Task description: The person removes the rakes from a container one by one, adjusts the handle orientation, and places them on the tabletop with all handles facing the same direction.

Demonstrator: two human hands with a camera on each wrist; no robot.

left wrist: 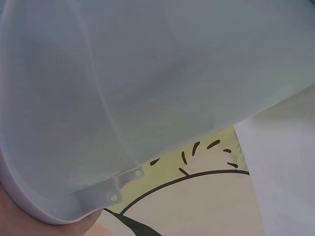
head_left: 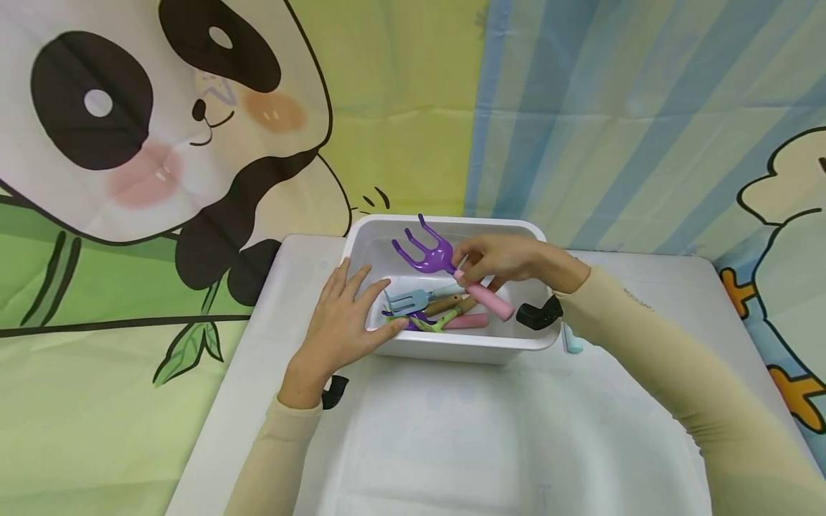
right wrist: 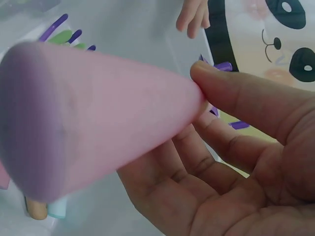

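Observation:
My right hand (head_left: 502,258) pinches a small garden fork between thumb and fingers, at the neck where its pink handle (head_left: 492,301) meets the purple tined head (head_left: 437,259). The fork is held above a white plastic bin (head_left: 452,349), tines toward the far left. In the right wrist view the pink handle (right wrist: 118,118) points close at the camera. My left hand (head_left: 342,312) rests on the bin's left rim with fingers spread and thumb along the front edge. Inside the bin lie a light blue fork (head_left: 408,302) and several other small tools, partly overlapping.
The bin stands on a white-covered table (head_left: 439,437). A light blue piece (head_left: 571,340) lies on the table just right of the bin, partly hidden by the right forearm. Behind the table hangs a printed cloth with a panda (head_left: 271,179).

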